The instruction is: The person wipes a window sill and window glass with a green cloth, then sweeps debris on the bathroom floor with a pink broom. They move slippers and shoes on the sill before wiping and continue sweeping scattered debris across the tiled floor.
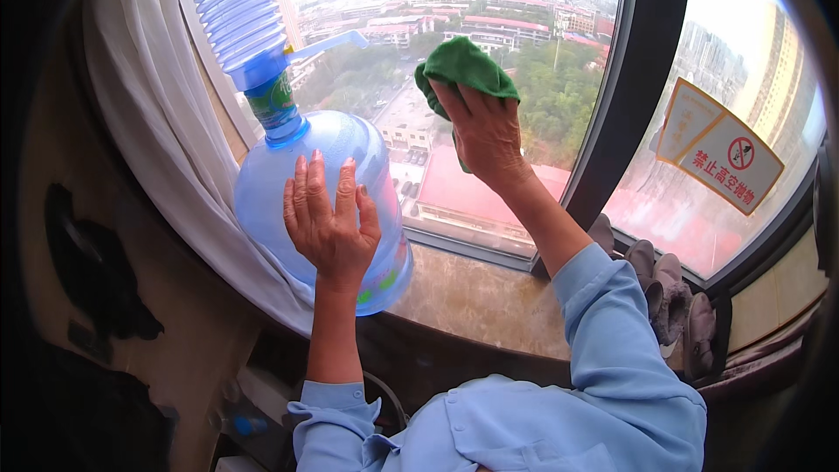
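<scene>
My right hand [488, 134] is raised at the window pane [367, 78] with a folded green cloth [468, 69] under its fingers. Fingers spread, my left hand [333, 216] is at the front of a large blue water jug [262, 190]; whether the palm presses on it I cannot tell. The jug stands on the stone windowsill [485, 295]. On its neck is a manual bellows pump [239, 19] with a pale blue spout [334, 44] that points right.
A white curtain [170, 144] hangs left of the jug. The dark window frame [629, 78] divides the panes. Several shoes [668, 288] line the sill at right, below a sticker [721, 144] bearing writing. A black item [98, 262] hangs at far left.
</scene>
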{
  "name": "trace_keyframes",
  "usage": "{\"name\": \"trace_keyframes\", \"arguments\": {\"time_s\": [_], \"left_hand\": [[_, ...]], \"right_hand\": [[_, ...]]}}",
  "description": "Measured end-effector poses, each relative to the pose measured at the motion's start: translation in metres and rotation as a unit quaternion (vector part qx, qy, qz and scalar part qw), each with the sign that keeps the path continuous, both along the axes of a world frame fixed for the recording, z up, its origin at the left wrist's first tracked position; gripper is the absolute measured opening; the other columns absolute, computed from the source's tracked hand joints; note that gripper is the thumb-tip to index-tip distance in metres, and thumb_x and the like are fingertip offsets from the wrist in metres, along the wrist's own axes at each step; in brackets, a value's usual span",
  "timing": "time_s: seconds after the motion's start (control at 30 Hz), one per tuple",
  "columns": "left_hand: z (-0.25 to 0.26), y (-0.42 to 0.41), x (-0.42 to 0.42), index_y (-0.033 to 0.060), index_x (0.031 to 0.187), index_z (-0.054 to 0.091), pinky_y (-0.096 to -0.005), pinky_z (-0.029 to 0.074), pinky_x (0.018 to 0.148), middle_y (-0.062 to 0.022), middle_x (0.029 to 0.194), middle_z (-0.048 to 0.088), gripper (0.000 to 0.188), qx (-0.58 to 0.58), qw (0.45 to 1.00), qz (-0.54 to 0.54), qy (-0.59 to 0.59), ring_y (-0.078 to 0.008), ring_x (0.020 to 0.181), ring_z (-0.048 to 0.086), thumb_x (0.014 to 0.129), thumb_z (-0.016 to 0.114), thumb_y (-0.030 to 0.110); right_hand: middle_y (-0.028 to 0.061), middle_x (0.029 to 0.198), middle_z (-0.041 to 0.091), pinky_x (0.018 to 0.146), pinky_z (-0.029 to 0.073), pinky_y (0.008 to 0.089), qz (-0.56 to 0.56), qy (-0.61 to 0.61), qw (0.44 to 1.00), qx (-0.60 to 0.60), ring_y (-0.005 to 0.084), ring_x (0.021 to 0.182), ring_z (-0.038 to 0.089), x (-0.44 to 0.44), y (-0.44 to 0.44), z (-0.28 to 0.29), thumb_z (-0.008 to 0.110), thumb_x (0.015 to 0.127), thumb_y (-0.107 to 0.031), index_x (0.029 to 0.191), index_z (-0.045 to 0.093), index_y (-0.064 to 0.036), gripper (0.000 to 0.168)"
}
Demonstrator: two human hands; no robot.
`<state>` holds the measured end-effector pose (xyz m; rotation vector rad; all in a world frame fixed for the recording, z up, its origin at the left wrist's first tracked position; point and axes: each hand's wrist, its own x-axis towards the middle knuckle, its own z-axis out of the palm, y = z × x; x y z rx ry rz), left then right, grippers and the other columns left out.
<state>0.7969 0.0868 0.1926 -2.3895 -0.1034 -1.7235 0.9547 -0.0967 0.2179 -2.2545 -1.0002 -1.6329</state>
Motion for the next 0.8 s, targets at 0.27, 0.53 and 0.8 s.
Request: {"name": "trace_keyframes", "arguments": {"time_s": [0.27, 0.53, 0.8], "left_hand": [[-0.002, 0.001, 0.001, 0.0129, 0.113, 0.071, -0.0475, 0.040, 0.105, -0.0137, 0.129, 0.060, 0.028, 0.009, 1.000, -0.007, -0.016, -0.0322, 0.123, 0.054, 0.090, 0.057, 0.021], [-0.008, 0.002, 0.003, 0.0120, 0.112, 0.071, -0.0468, 0.038, 0.106, -0.0139, 0.128, 0.061, 0.028, 0.010, 1.000, -0.013, -0.020, -0.0323, 0.125, 0.054, 0.093, 0.056, 0.023], [-0.008, -0.001, -0.001, 0.0119, 0.113, 0.071, -0.0463, 0.038, 0.106, -0.0125, 0.130, 0.061, 0.027, 0.004, 0.999, -0.010, -0.030, -0.0304, 0.125, 0.054, 0.094, 0.056, 0.022]], "right_hand": [[0.0060, 0.134, 0.051, 0.104, 0.032, 0.0468, -0.025, 0.004, 0.999, -0.043, 0.0285, 0.125, 0.048, 0.006, -0.003, -0.065, 0.070, 0.077, -0.021, 0.139, 0.050, -0.022, 0.066], [0.0008, 0.136, 0.053, 0.110, 0.028, 0.0453, -0.024, 0.031, 0.998, -0.057, 0.0230, 0.134, 0.042, 0.000, -0.036, -0.067, 0.067, 0.079, -0.021, 0.131, 0.060, -0.025, 0.053], [0.0095, 0.144, 0.044, 0.102, 0.031, 0.0487, -0.049, -0.150, 0.978, 0.136, 0.0341, 0.129, 0.042, 0.008, -0.055, 0.088, 0.075, 0.076, -0.028, 0.141, 0.047, -0.026, 0.070]]}}
